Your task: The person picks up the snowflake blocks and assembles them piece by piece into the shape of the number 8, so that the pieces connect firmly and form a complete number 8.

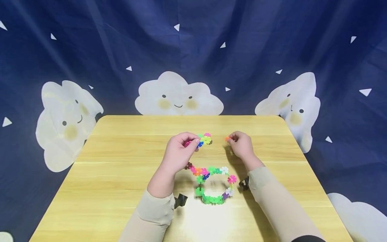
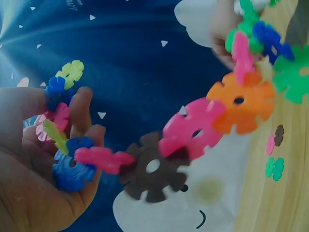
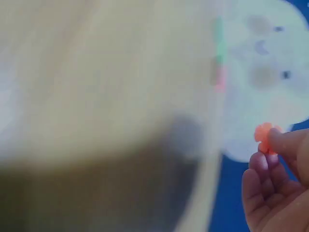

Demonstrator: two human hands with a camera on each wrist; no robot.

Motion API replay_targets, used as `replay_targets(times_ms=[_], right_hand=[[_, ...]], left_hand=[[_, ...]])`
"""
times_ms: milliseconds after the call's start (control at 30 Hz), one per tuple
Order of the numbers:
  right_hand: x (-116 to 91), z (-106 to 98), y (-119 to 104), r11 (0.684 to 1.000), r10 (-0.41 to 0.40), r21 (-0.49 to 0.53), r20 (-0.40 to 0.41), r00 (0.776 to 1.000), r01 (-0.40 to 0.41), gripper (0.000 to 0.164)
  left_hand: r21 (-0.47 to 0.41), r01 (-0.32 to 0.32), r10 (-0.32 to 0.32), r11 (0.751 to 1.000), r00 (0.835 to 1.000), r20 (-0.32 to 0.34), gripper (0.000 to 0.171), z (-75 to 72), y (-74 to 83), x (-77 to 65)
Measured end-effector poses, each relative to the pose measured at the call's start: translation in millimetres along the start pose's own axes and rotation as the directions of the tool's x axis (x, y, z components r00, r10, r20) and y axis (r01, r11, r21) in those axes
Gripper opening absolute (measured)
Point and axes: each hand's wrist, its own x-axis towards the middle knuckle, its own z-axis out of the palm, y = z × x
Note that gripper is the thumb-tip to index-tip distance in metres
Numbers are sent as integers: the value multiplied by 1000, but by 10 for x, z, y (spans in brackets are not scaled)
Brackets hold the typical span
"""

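My left hand [image 1: 178, 151] holds a chain of interlocking flower-shaped plastic discs. In the left wrist view, its fingers curl round a blue disc [image 2: 72, 169] and its pink and yellow neighbours, with a yellow disc [image 2: 72, 71] at the chain's end. From the hand the chain runs through a brown disc [image 2: 137, 181] and an orange disc [image 2: 256, 108] to a closed ring [image 1: 213, 200] of mostly green, white and pink discs. To the right, apart from the chain, my right hand [image 1: 242, 144] pinches a single orange disc [image 3: 263, 133] between thumb and fingers.
Loose discs lie on the wooden table [image 1: 121, 174]: a green pair [image 2: 274, 168] and a pink disc [image 2: 271, 144] with a brown one [image 2: 279, 135]. Behind the table hangs a dark blue curtain [image 1: 193, 50] with clouds. Dark wrist mounts [image 1: 180, 200] sit below both cuffs.
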Motion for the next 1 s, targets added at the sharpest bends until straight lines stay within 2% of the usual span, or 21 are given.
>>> replay_targets(times_ms=[67,133,200,267,400,533,700,800,900,1000], right_hand=[[-34,-64,-163,995,-52,85,-46,998,55,9],[-82,-121,-330,972,-125,191,-83,989,138,8],[-150,-172,-494,925,-211,302,-103,972,232,7],[-227,-212,-635,857,-305,400,-116,945,326,5],[-373,-260,-845,738,-444,509,-127,887,443,12],[-466,-284,-960,674,-505,558,-131,853,484,19],[-529,-288,-1036,642,-540,576,-129,832,506,22],[-539,-282,-1058,645,-570,535,-139,810,546,21],[-545,-280,-1075,637,-620,464,-166,767,615,21],[-547,-279,-1095,611,-681,367,-209,702,701,24]], left_hand=[[1,3,-3,1000,1000,-6,9,9,-10,6],[0,9,-9,1000,1000,-12,13,17,-14,13],[-6,15,-15,1000,1000,-14,14,25,-17,22],[-17,17,-17,1000,1000,-14,13,31,-16,28],[-34,19,-20,999,1000,-21,10,44,0,30],[-50,17,-19,999,999,-36,10,56,11,33],[-77,21,-24,997,999,-35,9,52,15,35],[-94,26,-29,995,999,-32,9,51,18,36],[-122,29,-33,992,999,-32,9,54,24,38],[-155,36,-39,987,999,-18,10,65,19,41]])
